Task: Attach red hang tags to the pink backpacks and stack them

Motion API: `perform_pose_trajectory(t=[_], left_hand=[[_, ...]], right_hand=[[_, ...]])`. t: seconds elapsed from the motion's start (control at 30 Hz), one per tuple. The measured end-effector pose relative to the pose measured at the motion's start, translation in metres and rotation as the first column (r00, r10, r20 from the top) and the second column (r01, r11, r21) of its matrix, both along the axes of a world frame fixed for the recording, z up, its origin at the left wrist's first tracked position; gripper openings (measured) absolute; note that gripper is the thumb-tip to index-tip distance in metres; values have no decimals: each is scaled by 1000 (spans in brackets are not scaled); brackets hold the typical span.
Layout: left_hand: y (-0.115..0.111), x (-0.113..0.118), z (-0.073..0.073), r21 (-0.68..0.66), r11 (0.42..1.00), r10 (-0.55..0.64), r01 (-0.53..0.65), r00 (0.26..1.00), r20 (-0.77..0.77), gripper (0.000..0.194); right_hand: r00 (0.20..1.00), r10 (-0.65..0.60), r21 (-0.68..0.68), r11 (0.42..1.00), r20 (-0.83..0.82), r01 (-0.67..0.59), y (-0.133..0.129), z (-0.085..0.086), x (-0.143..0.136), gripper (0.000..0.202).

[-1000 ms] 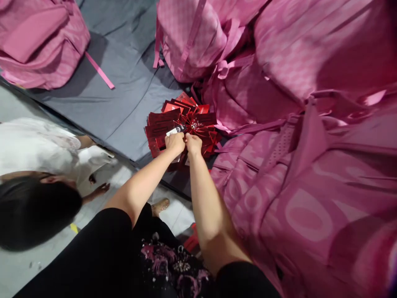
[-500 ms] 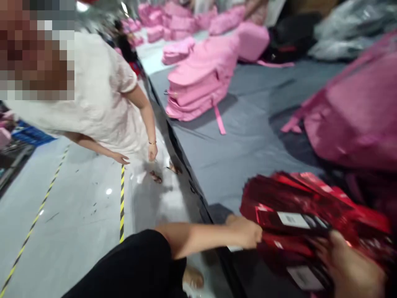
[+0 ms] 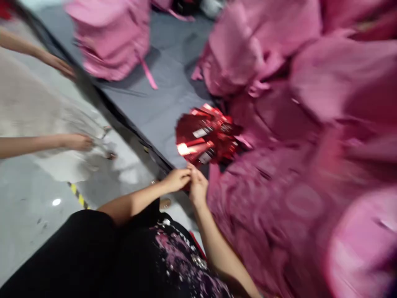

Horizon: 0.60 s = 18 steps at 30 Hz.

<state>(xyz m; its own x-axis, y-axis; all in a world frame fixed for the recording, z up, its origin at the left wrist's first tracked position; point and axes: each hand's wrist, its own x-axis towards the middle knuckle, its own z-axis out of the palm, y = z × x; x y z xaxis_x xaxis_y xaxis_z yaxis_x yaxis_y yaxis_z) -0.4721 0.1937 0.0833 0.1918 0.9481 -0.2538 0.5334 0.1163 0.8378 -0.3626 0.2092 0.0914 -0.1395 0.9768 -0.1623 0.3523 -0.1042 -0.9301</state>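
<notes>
A stack of shiny red foil packets [image 3: 198, 122] with white labels lies fanned on the grey-covered table, beside the pink bags. Just in front of its near edge, my left hand [image 3: 177, 181] and my right hand [image 3: 198, 187] meet. The fingers of both are closed in a pinch, with the fingertips close together. Blur and the fingers hide what is between them, if anything. Pink crumpled bags [image 3: 248, 198] lie close to the right of my right hand and forearm.
A pink backpack [image 3: 111, 39] stands farther back on the grey table cover [image 3: 169, 66]. More pink bags [image 3: 341, 82] pile up on the right. Across the table's dark edge [image 3: 124, 124], at left, are another person's hands [image 3: 77, 142] and pale clothing [image 3: 34, 107].
The view has swung right and down. My right hand has left the red packets' labelled side and come together with my left hand at their near edge. The other person's arms have moved.
</notes>
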Motion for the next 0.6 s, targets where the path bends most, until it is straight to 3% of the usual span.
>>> perform_pose_trajectory(t=[0.07,0.17,0.27,0.33,0.4,0.5,0.6], left_hand=[[-10,1,-22,-44,995,-90,92,995,49,30],[-23,3,-46,-107,970,-212,219,975,69,28],[-24,3,-59,-132,960,-247,245,969,0,32],[-18,6,-67,-127,951,-287,281,957,-32,34],[-10,14,-77,-122,928,-358,352,933,-37,34],[-2,29,-90,-121,872,-481,475,876,-29,32],[0,42,-100,-123,814,-575,567,817,-43,31]], right_hand=[[998,-40,-79,996,58,44,-22,-23,19,61],[980,-97,-181,975,171,128,-84,-51,66,53],[941,-106,-269,943,322,198,-146,-63,109,54],[890,-100,-292,923,445,249,-167,-66,126,53],[811,-99,-275,911,577,307,-167,-68,132,49],[692,-110,-223,901,714,373,-146,-73,129,41],[643,-140,-188,891,753,414,-128,-77,126,41]])
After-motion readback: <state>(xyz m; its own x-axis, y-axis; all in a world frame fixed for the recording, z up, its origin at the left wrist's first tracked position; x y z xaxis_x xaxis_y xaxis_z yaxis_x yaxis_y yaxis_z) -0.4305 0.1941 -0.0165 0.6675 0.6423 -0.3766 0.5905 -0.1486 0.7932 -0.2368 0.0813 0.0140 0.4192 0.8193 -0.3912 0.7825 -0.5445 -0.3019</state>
